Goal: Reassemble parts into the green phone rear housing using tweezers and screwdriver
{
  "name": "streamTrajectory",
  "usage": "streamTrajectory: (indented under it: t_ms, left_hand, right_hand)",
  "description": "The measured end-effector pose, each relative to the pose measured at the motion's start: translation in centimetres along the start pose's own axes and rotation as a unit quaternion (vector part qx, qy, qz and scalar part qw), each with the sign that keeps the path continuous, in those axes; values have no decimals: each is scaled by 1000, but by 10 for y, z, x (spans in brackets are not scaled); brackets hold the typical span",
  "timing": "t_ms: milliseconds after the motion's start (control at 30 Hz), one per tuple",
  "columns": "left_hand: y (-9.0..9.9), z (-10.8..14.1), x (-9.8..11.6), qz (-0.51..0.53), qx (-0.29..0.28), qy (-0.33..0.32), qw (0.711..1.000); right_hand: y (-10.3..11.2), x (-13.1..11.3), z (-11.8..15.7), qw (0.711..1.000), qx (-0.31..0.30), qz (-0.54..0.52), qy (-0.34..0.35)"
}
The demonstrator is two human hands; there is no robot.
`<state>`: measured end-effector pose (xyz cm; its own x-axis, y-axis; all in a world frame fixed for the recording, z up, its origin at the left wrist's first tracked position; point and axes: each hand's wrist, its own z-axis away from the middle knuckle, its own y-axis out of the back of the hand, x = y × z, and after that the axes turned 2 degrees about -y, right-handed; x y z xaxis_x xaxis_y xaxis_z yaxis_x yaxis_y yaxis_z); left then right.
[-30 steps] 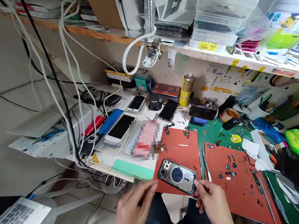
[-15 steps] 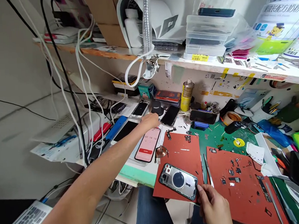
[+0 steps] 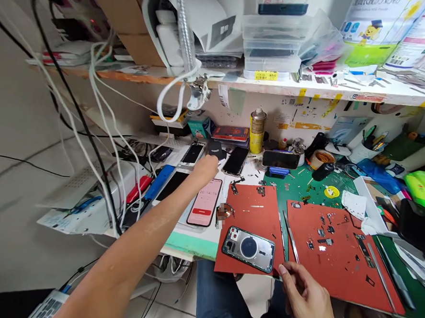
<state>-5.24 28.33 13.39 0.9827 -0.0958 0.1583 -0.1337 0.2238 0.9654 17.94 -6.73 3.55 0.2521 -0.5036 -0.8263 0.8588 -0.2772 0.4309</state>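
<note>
My left hand (image 3: 206, 171) reaches across to the back of the bench, beside a round black object (image 3: 216, 150). Its fingers look curled, and their tips are hidden behind the hand. Under the forearm lies a phone with a pink timer screen (image 3: 205, 202). My right hand (image 3: 309, 292) hovers at the front edge of the red mat (image 3: 248, 269), thumb out, fingers loosely bent, nothing visible in it. Just left of its thumb, a little apart, lies an opened phone body (image 3: 263, 256) with a round dark coil. Tweezers (image 3: 291, 238) lie between the two mats.
A second red mat (image 3: 335, 276) carries several small phone parts. Further back are a dark phone (image 3: 236, 161), a yellow spray can (image 3: 257, 130) and a propped phone (image 3: 280, 159). A shelf (image 3: 225, 81) overhangs the bench. White cables (image 3: 103, 108) hang at left.
The view has shifted, so the bench sits further left and slightly higher. My right hand has drawn slightly away from the opened phone body. My left hand stays near the round black object.
</note>
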Motion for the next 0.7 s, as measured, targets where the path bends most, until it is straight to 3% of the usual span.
streamTrajectory:
  t_ms: [100, 167, 200, 233, 300, 367, 433, 500, 567, 700]
  left_hand:
    - [18, 29, -4, 42, 52, -17, 998]
    - [22, 64, -6, 86, 74, -42, 993]
    - [18, 88, -5, 132, 82, -72, 985]
    - [10, 115, -1, 249, 100, -123, 955]
    - [-18, 174, 13, 413, 72, -229, 878]
    - [-59, 228, 34, 499, 17, -298, 813]
    - [-103, 266, 53, 543, -17, -299, 785]
    - [-140, 285, 66, 586, -8, -253, 770]
    - [-164, 290, 72, 611, -21, -226, 759]
    - [-178, 286, 79, 621, -51, -215, 752]
  right_hand:
    - [7, -8, 15, 998, -30, -51, 18]
    - [8, -13, 25, 991, -71, -116, 12]
    - [8, -16, 28, 980, -105, -168, 1]
    - [6, -18, 31, 962, -143, -230, -16]
    - [3, -24, 34, 907, -214, -360, -49]
    - [0, -28, 34, 857, -243, -447, -79]
    - [1, -29, 34, 839, -236, -478, -104]
    - [4, -26, 33, 846, -206, -478, -120]
    - [7, -21, 33, 857, -167, -470, -131]
    - [7, -12, 31, 866, -137, -460, -138]
